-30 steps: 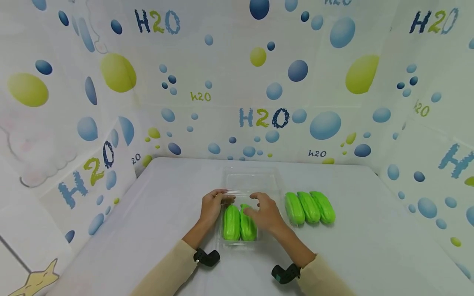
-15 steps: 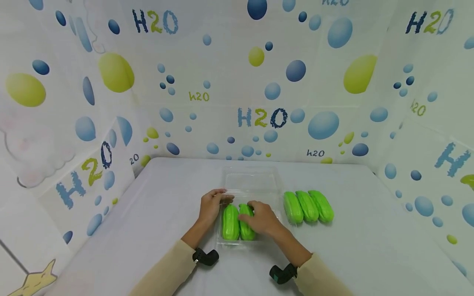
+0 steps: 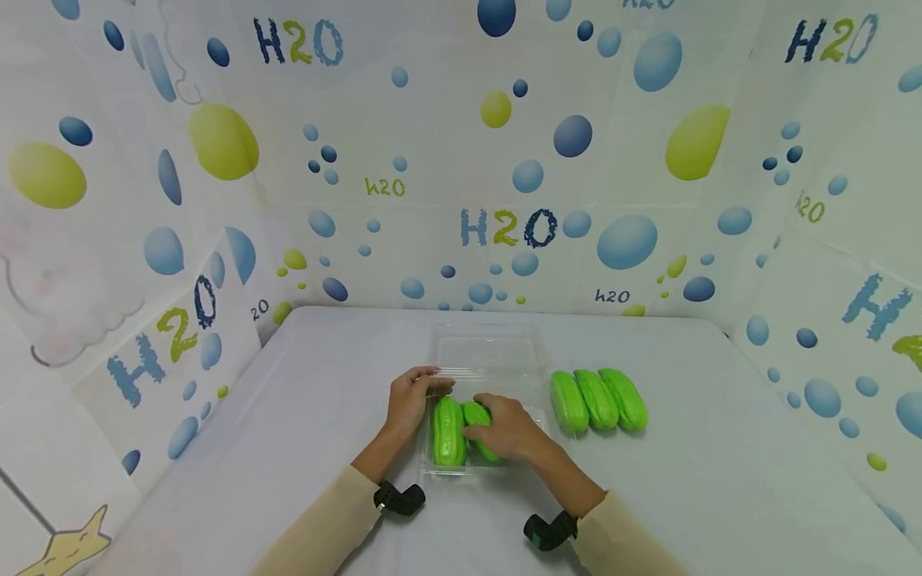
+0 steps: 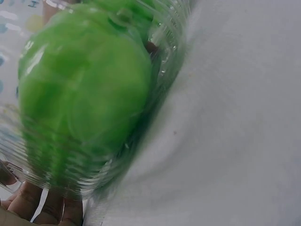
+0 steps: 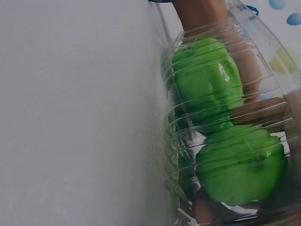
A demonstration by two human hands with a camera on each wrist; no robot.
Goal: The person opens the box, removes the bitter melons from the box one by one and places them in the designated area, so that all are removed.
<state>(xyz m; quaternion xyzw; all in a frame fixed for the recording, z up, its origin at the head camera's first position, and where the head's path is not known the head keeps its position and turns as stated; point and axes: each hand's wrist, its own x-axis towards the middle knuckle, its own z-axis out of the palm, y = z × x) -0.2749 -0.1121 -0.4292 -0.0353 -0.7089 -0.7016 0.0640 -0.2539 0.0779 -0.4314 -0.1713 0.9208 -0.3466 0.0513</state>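
Two green ridged gourds lie inside a clear plastic container (image 3: 446, 472) with its hinged lid (image 3: 486, 352) folded back. My left hand (image 3: 409, 404) holds the container's left rim near the hinge; in the left wrist view, its fingers (image 4: 51, 207) are against the outside of the ribbed wall. The left gourd (image 3: 449, 432) lies lengthwise, untouched by the right hand. My right hand (image 3: 507, 428) grips the right gourd (image 3: 475, 414), thumb on its left side. That gourd sits slightly slanted, partly hidden by the hand. Through the clear wall in the right wrist view, the thumb (image 5: 258, 113) shows between both gourds.
Right of the container, three more green gourds (image 3: 596, 400) lie side by side on the white tabletop (image 3: 346, 352). A patterned backdrop (image 3: 403, 104) stands behind and along both sides of the table.
My right hand has come down from above the right gourd and closed round it. The gourd has turned from straight to slanted, its near end shifting right. My left hand stays in place.
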